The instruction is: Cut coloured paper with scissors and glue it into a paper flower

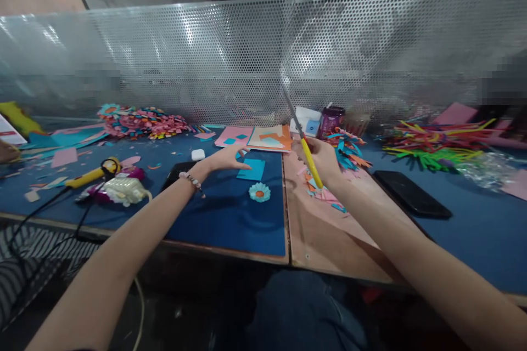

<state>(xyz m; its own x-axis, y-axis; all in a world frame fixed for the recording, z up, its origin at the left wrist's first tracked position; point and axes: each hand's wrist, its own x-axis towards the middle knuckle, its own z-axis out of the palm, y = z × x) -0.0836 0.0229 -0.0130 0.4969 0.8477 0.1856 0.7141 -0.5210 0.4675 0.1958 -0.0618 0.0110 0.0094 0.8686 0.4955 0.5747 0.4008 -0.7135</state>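
Observation:
My left hand (224, 159), with a beaded bracelet at the wrist, reaches over the table, thumb and fingers apart. Just beside its thumb lies a square of blue paper (253, 170); whether the fingertips touch any paper is unclear. My right hand (323, 159) grips a slim tool with a yellow handle (310, 162) and a long grey metal blade or shaft pointing up; its exact kind is not clear. Between my forearms, a light blue paper flower (259, 192) with an orange centre rests on the blue mat. Pink, cream and orange paper sheets (267, 140) lie behind my hands.
At left are a yellow glue gun (86, 176) with a black cord, and a heap of paper strips and flowers (142, 120). A black phone (411, 193) and colourful pipe cleaners (440, 140) lie right. A perforated metal screen (247, 60) stands behind. A purple cup (332, 119) is nearby.

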